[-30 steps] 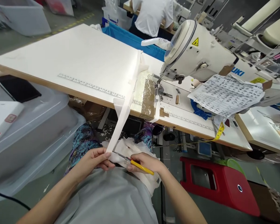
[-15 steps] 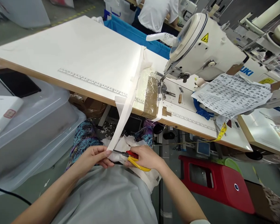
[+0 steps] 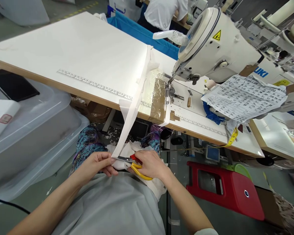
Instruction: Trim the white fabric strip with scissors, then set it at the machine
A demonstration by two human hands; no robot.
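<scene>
The left hand (image 3: 96, 163) pinches the low end of a white strip (image 3: 129, 114) between thumb and fingertips, and the right hand (image 3: 149, 164) is closed on yellow-handled snips (image 3: 134, 163), whose blades lie on the strip just beside the left fingertips. From that pinch, over the lap, the strip runs up taut to the table (image 3: 71, 52) edge and on across its white top, beside a taped block (image 3: 156, 98) in front of the needle of the sewing machine (image 3: 210, 45). More white cloth (image 3: 137, 148) is bunched on the lap under both hands; a red stool (image 3: 225, 191) stands to the right and clear bins (image 3: 34, 130) to the left.
</scene>
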